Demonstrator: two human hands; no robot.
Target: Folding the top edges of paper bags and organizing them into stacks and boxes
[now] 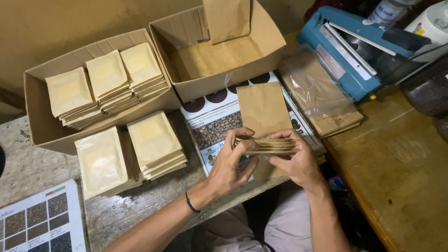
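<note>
Two hands meet at lower centre of the frame over a thin stack of brown paper pouches (268,145). From my remote seat I read the left hand (232,164) as partly curled, thumb on top of the stack's near end and fingers under it; the right hand (298,161) is closed round the far end, fingertips pinching the edges. The stack is held edge-on, just above a printed sheet with coffee-bean photos (215,128) on the tabletop (140,205).

One loose brown pouch (262,109) lies flat just above the hands, partly over that sheet.

Sorted so far, as far as I can judge: three rows of pale pouches stand packed in the left cardboard box (42,121) at upper left, and two more piles of pale pouches (130,156) sit on the tabletop below it, outside the box. The second cardboard box (224,70), upper centre, is nearly bare inside, with one brown bag (227,18) leaning against its back wall. So filling of that box looks barely begun.

More brown bags in a clear plastic sleeve (322,100) wait at right, beside a blue heat sealer (347,56). Another printed chart (39,224) shows at lower left.
</note>
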